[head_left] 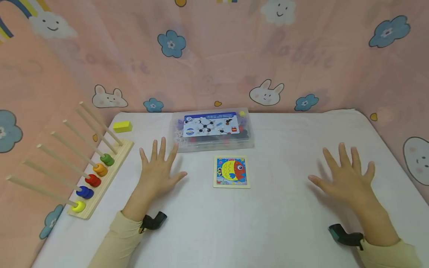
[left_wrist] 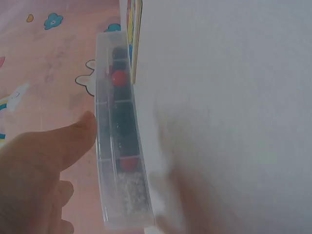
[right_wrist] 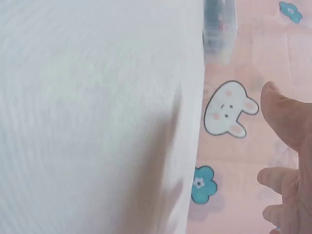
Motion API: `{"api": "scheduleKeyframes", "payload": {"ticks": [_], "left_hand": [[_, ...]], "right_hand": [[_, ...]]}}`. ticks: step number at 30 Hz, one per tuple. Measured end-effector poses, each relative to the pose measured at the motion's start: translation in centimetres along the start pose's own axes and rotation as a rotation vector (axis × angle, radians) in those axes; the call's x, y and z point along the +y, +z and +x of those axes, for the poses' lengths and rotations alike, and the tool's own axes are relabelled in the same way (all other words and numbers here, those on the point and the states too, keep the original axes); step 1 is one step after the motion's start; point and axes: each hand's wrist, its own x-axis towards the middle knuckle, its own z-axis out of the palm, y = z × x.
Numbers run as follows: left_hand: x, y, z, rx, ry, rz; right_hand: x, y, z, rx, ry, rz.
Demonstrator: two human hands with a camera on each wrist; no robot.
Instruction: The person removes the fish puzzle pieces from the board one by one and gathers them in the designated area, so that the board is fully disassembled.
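My left hand (head_left: 156,178) is spread with straight fingers over the table's left half, holding nothing. Between it and my right hand lies a square fish puzzle (head_left: 232,172) in a pale wooden frame. Fingers apart and nothing in its grasp, my right hand (head_left: 352,182) hovers over the right half. Behind the puzzle rests a clear plastic box (head_left: 214,143) with a blue-and-white molecule label; coloured balls show through its wall. In the left wrist view my thumb (left_wrist: 80,139) appears in front of the box's side. The right wrist view shows my right thumb and fingers away from any object.
On the left stands a wooden bead rack (head_left: 115,160) with several slanting pegs carrying green, orange, red, blue and yellow beads. A yellow block (head_left: 122,127) lies behind it. White cloth (head_left: 281,223) covers the table, and a pink patterned curtain (head_left: 214,59) hangs behind.
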Motion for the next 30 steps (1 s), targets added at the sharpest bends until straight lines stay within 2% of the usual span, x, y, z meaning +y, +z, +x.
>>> {"api": "scheduleKeyframes", "payload": {"ticks": [3, 6, 9, 12, 16, 19, 23, 27, 30], "left_hand": [[1.1, 0.2, 0.5, 0.018, 0.066, -0.004], [2.3, 0.5, 1.1, 0.066, 0.159, 0.003], [3.7, 0.7, 1.7, 0.093, 0.246, 0.005], [5.1, 0.9, 2.3, 0.070, 0.306, -0.026], [6.6, 1.3, 3.1, 0.022, 0.342, -0.101], [7.3, 1.6, 3.6, 0.007, 0.350, -0.174], [7.7, 2.1, 4.5, -0.017, 0.345, -0.277], [7.8, 2.7, 5.2, -0.071, 0.316, -0.414], [7.7, 3.4, 5.5, -0.077, 0.310, -0.534]], "right_hand": [[-1.2, 0.1, 0.2, 0.016, -0.035, 0.003], [-2.6, 0.2, 0.5, 0.048, -0.082, 0.005], [-4.2, 0.4, 1.0, 0.098, -0.162, 0.016], [-6.0, 0.9, 1.7, 0.142, -0.257, 0.039], [-8.5, 1.5, 2.7, 0.164, -0.349, 0.090], [-10.5, 1.8, 3.5, 0.115, -0.368, 0.146], [-13.2, 2.1, 4.6, -0.011, -0.374, 0.239], [-15.5, 2.4, 5.6, -0.114, -0.390, 0.352], [-17.0, 2.7, 6.4, -0.162, -0.416, 0.431]]}}
